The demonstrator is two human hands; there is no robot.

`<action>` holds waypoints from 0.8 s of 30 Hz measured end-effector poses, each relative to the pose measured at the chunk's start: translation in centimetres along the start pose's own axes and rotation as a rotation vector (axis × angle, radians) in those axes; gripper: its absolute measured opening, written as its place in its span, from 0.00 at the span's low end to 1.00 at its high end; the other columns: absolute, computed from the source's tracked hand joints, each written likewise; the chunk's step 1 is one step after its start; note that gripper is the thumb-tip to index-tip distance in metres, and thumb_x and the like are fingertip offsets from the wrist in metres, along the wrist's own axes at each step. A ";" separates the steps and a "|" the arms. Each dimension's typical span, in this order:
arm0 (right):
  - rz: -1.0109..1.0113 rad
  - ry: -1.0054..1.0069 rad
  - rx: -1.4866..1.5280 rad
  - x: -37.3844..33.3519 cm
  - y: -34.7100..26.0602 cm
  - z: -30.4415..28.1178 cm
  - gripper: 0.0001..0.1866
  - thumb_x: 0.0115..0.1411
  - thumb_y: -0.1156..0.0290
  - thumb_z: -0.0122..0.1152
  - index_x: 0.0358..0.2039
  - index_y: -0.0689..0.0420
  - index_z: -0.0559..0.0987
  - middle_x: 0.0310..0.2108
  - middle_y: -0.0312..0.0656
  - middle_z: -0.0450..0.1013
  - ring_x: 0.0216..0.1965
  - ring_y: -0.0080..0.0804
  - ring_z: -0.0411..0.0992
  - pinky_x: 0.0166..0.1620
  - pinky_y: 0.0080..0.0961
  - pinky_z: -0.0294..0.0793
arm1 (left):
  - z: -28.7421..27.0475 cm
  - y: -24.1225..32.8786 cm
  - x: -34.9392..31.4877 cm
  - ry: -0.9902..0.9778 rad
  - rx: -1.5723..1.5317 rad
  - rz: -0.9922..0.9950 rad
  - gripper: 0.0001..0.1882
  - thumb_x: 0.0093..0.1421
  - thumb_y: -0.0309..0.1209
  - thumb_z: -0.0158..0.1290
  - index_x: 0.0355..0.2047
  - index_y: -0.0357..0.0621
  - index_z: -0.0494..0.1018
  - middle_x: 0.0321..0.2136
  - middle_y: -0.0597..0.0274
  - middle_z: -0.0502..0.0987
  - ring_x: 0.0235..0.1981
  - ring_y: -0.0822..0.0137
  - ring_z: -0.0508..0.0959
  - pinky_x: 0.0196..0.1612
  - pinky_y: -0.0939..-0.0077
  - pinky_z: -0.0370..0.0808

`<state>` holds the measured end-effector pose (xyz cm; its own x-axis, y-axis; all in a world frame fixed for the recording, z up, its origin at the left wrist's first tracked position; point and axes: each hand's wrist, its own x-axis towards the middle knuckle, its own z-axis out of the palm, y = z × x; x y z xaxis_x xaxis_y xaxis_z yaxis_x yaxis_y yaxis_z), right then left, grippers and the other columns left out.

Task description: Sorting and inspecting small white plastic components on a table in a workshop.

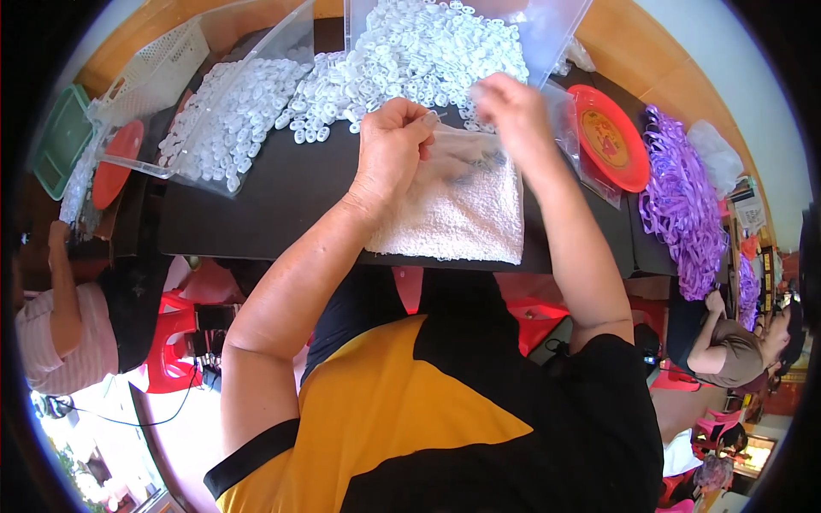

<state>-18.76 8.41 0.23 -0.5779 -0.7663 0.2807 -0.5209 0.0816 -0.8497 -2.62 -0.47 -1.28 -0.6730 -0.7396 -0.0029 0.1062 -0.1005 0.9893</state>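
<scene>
My left hand (392, 147) is closed in a pinch above a white terry towel (475, 222). A tiny whitish piece pokes out at its fingertips, too small to name. To its right, my right hand (513, 109) hovers over the towel's far corner, its fingers smeared by motion. Just beyond both hands, small white oval plastic pieces with holes (436, 47) lie heaped, spilling out of a clear bin onto the black table (256, 214). Some dark marks or small bits on the towel, between my hands, are blurred.
On the left, a tilted clear bin (128, 162) holds more white pieces; a white basket (162, 68) and green tray (64, 141) stand beyond. At right lie a red plate (611, 137) and purple ribbons (680, 205). People sit either side.
</scene>
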 end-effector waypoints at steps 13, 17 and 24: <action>-0.025 -0.089 -0.961 3.4 3.2 -2.5 0.09 0.53 0.65 0.58 0.33 0.51 0.80 0.32 0.49 0.77 0.38 0.50 0.75 0.39 0.44 0.71 | -0.3 0.9 -0.3 0.001 -0.064 -0.060 0.05 0.58 0.26 0.54 0.28 0.36 0.73 0.17 0.66 0.71 0.14 0.78 0.68 0.15 0.82 0.62; -0.065 -0.085 -0.714 2.9 3.1 -2.8 0.07 0.53 0.67 0.60 0.30 0.54 0.81 0.28 0.46 0.78 0.33 0.42 0.77 0.36 0.36 0.73 | -0.3 1.0 -0.1 0.003 -0.091 -0.056 0.05 0.57 0.27 0.55 0.28 0.39 0.73 0.18 0.67 0.71 0.16 0.77 0.69 0.17 0.83 0.61; -0.230 -0.227 -0.193 -3.1 -1.9 2.9 0.03 0.52 0.75 0.61 0.27 0.60 0.80 0.25 0.42 0.76 0.27 0.33 0.75 0.33 0.27 0.72 | -1.1 0.5 0.4 0.212 -0.274 0.043 0.05 0.58 0.26 0.53 0.28 0.36 0.72 0.19 0.64 0.73 0.17 0.77 0.70 0.16 0.81 0.63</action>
<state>-14.15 8.74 -0.35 -0.2889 -0.8987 0.3299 -0.7425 -0.0071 -0.6698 -2.05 -1.52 -0.91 -0.4994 -0.8661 -0.0214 0.3427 -0.2202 0.9133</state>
